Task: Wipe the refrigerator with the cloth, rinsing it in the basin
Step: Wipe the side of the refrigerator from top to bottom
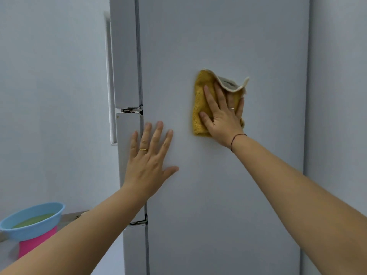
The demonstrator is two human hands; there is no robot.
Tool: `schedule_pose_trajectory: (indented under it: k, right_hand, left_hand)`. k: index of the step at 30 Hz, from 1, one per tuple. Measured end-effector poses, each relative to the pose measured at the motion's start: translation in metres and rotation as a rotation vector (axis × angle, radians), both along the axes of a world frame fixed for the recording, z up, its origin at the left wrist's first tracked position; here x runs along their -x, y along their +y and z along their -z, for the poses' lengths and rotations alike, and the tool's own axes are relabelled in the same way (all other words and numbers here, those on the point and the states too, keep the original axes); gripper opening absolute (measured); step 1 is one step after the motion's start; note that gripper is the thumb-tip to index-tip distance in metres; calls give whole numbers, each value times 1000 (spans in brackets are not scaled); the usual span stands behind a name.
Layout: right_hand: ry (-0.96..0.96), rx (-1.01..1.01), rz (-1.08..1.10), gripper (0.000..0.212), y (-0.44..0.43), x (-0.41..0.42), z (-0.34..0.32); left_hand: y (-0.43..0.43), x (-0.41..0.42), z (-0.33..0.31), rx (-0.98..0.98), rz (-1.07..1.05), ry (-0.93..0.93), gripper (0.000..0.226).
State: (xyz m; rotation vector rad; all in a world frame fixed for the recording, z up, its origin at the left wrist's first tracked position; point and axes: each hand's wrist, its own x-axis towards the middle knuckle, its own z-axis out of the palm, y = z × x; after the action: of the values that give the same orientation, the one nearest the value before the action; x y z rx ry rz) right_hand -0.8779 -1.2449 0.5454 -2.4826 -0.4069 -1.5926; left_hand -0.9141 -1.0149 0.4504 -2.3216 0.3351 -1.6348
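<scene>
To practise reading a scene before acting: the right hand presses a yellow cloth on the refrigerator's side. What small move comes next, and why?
Probably slide the cloth down the panel. The right hand presses it flat on the refrigerator, much panel lies below it, and the left hand braces flat beside the door edge.

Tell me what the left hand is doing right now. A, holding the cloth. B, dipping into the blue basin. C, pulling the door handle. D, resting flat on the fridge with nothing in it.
D: the left hand lies with fingers spread on the refrigerator, holding nothing, while the right hand presses the yellow cloth higher up.
</scene>
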Motion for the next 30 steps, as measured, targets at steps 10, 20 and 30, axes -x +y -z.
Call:
schedule_pose_trajectory:
  k: [10, 20, 30]
  right_hand:
    - [50, 11, 22, 66, -20, -3, 154]
    - [137, 132, 7, 65, -56, 5, 237]
    - [75, -149, 88, 69, -92, -23, 102]
  left_hand:
    - [-9, -8, 8, 62, 1, -21, 91]
    - [-19, -7, 15, 47, -5, 8, 99]
    - [-24, -8, 14, 33, 6, 36, 98]
